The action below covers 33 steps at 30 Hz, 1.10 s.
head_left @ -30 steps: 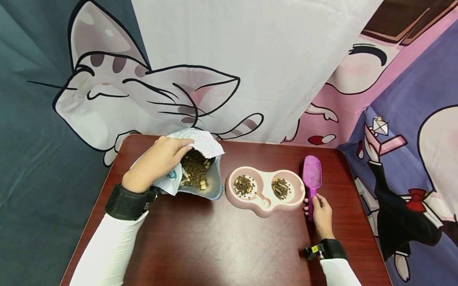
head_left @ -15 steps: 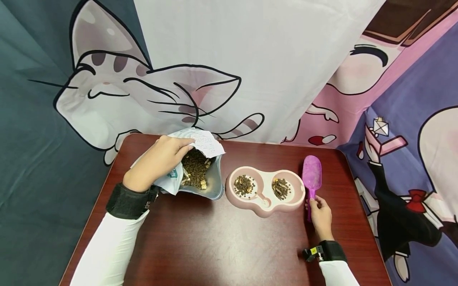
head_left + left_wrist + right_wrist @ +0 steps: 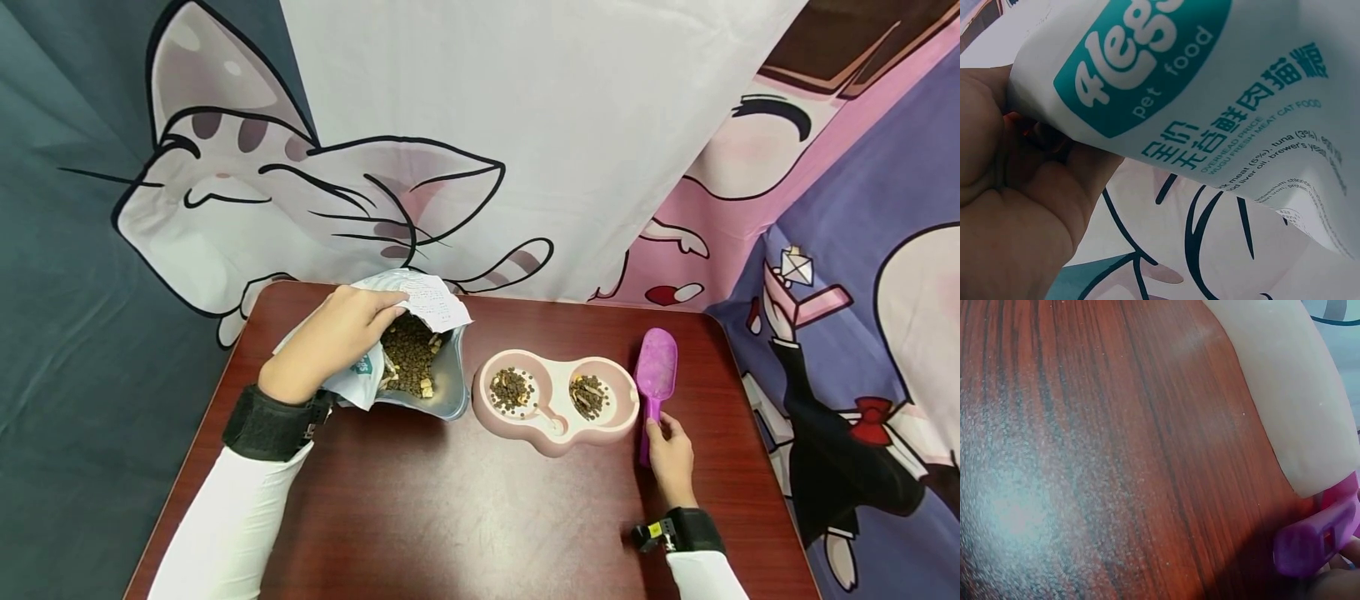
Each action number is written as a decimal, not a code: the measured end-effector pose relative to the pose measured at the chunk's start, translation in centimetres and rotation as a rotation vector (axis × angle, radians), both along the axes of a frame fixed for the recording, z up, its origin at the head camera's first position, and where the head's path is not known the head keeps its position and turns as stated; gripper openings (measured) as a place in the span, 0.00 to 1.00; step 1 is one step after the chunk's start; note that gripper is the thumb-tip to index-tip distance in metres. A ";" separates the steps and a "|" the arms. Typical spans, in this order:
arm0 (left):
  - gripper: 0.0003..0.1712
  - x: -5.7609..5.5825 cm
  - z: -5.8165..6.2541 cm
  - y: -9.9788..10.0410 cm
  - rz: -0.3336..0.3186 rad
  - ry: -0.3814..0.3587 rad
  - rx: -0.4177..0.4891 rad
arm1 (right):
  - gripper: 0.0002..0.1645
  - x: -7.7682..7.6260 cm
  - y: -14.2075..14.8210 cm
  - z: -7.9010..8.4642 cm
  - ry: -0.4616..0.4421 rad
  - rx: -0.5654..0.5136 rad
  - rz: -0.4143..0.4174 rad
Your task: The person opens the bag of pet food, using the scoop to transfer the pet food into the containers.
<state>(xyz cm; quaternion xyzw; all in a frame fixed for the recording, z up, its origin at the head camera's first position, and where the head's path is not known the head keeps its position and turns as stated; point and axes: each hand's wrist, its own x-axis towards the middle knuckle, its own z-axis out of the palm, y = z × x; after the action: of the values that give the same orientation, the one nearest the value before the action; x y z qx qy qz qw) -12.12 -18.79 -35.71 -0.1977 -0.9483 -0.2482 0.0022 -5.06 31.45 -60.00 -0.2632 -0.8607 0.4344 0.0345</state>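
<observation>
My left hand [image 3: 337,333] grips the upper edge of a white and teal cat food bag [image 3: 435,304] at the table's left. In the left wrist view, the printed bag [image 3: 1210,106] is pinched between thumb and fingers. The bag's mouth lies over a blue-grey bin [image 3: 448,387] of brown kibble [image 3: 408,354] with pale chunks. On the right, my right hand [image 3: 672,458] holds a purple scoop [image 3: 657,362] by its handle, the blade pointing away. The scoop looks empty. Beside it stands a pink double bowl [image 3: 517,429], with a small heap of kibble in each hollow.
The dark red wooden table [image 3: 465,517] stretches across below both hands. Behind it hangs a cloth backdrop [image 3: 585,167] with a cartoon cat and figures, close to the table's back edge. The bowl stands between the bin and the scoop.
The scoop's blade has swung slightly to the right, while my right hand has shifted a little left. My left hand, the bag and the bowl look unchanged.
</observation>
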 end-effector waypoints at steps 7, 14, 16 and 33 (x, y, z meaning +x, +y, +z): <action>0.19 0.1 0.1 0.1 0.003 0.002 0.006 | 0.29 -0.1 0.3 1.4 0.053 -0.002 -0.026; 0.19 0.2 0.1 0.2 0.005 -0.002 0.010 | 0.24 -0.7 -0.7 4.3 0.202 0.003 -0.098; 0.19 0.2 0.1 0.2 0.005 -0.007 0.011 | 0.21 -1.0 -1.5 5.1 0.273 -0.001 -0.107; 0.19 0.0 0.0 0.2 0.006 0.012 0.004 | 0.27 -4.0 -18.2 10.0 0.397 -0.191 0.649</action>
<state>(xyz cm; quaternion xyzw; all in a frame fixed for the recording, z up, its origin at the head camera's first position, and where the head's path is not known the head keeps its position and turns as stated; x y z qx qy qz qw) -12.08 -18.56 -35.73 -0.1961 -0.9484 -0.2491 0.0091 -9.02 13.24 -49.96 0.1098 -0.8315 0.5433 0.0365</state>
